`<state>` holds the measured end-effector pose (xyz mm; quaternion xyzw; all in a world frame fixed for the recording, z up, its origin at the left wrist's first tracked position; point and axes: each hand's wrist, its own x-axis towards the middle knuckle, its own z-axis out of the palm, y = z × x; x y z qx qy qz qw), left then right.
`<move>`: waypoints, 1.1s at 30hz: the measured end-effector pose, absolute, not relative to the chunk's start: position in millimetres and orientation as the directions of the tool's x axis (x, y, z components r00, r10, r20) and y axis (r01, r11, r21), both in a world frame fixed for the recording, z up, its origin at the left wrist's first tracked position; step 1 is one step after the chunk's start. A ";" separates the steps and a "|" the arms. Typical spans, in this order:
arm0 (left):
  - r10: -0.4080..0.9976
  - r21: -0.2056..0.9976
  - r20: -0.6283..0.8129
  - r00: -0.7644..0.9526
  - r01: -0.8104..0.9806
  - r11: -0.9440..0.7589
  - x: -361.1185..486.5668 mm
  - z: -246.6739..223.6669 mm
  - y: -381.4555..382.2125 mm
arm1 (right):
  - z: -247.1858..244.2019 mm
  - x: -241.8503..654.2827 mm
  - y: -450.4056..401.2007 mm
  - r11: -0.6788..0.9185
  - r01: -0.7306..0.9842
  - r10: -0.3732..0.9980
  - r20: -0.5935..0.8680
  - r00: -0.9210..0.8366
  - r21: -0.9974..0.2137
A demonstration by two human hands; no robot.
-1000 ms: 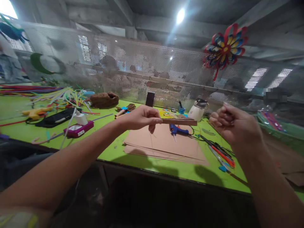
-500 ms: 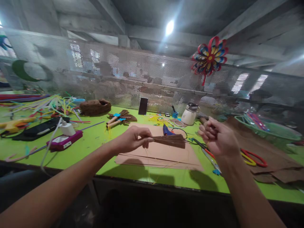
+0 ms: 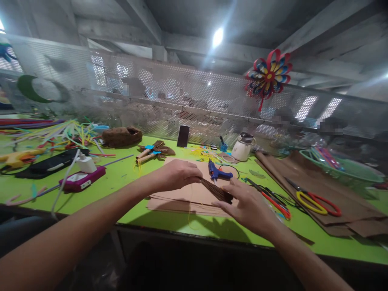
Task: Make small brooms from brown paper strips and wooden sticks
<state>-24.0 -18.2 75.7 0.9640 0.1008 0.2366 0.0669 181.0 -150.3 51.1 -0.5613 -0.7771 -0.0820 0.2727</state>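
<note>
Head view, and far left on the green worktop (image 3: 121,171) there's a tangle of coloured strips (image 3: 60,135), then a black case (image 3: 54,162) and a purple power strip (image 3: 81,178) with a white plug (image 3: 86,163) in it. Moving right, here's the left hand (image 3: 174,176), fingers pinching one end of the brown pleated bundle (image 3: 216,190), up above the cardboard sheets (image 3: 178,200) and hiding part of them! A blue glue gun (image 3: 220,173) sits just behind, crowding the right hand (image 3: 251,204), whose fingers grip the bundle's wider end. Farther right, scissors (image 3: 313,202) lie on brown paper (image 3: 342,218), a green basket (image 3: 357,176) beyond.
</note>
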 end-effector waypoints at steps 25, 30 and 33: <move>0.961 0.765 -0.142 0.237 -0.589 0.259 46.9 19.9 -45.4 | -18.4 133.5 -122.9 0.227 0.974 0.659 0.732 -0.175 0.029; 0.941 0.707 -0.231 0.247 -0.622 0.336 46.9 17.2 -29.5 | -23.6 127.3 -133.8 0.436 0.861 0.593 0.803 -0.056 -0.262; 0.923 0.685 -0.265 0.280 -0.619 0.384 44.5 15.2 -18.7 | -30.5 114.2 -141.1 0.599 0.716 0.524 0.852 -0.011 -0.359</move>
